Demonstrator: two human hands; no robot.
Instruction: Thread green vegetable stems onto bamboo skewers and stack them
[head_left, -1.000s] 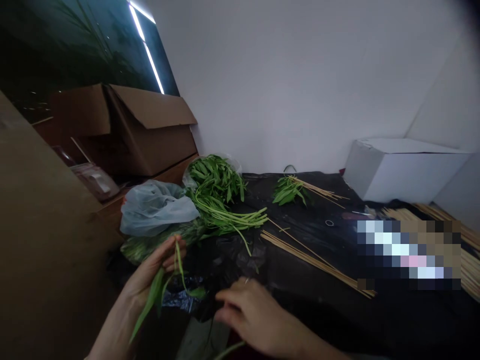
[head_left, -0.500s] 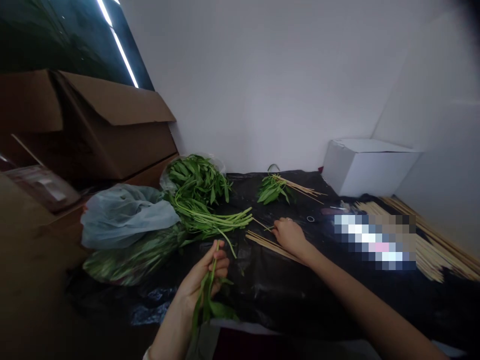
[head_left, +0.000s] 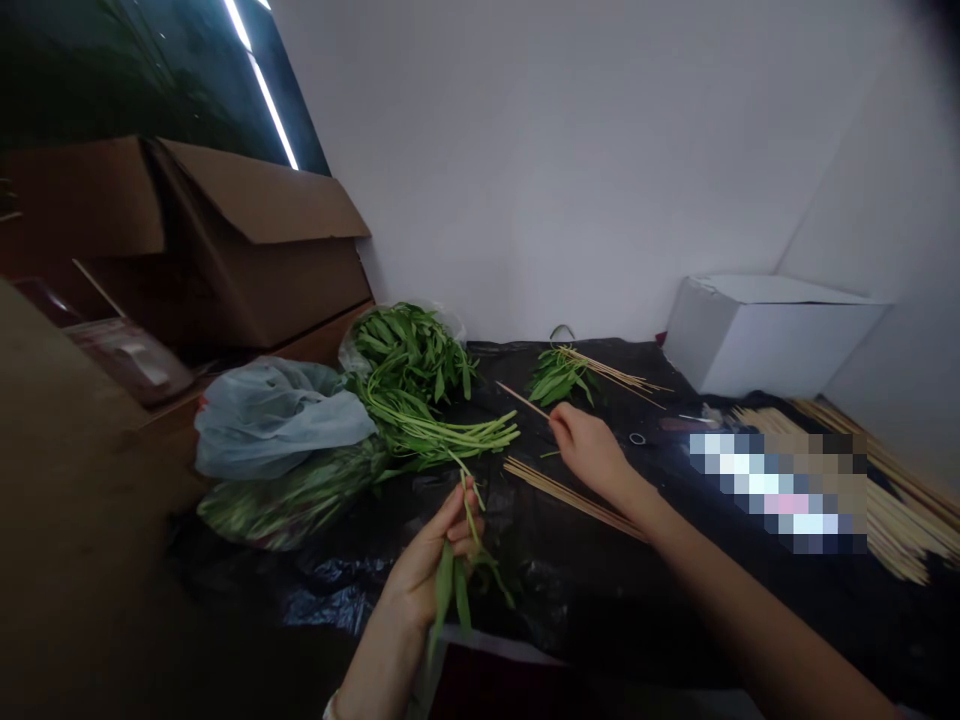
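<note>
In my left hand [head_left: 442, 545] is a leafy green stem [head_left: 444, 590], pinched near the fingertips with its leaves hanging below. My right hand [head_left: 589, 448] grips one thin wooden skewer [head_left: 525, 400], whose tip points up and to the left. Below that hand several loose skewers [head_left: 570, 497] lie side by side on the black plastic sheet [head_left: 555, 570]. Left of it rests a heap of long-stemmed leafy greens [head_left: 457, 435]. Farther back lies a small bunch of leaves on skewers [head_left: 562, 375].
A pale blue plastic bag [head_left: 277, 420] and a bag of greens [head_left: 300, 500] lie at the left, before an open cardboard box [head_left: 255, 280]. At the right stand a white box [head_left: 780, 340] and piles of wooden sticks [head_left: 885, 530]. A small ring [head_left: 637, 439] lies between.
My right hand has lifted a skewer up off the sheet, away from the loose ones. My left hand still holds the stem, now slightly higher. The view has shifted a little left.
</note>
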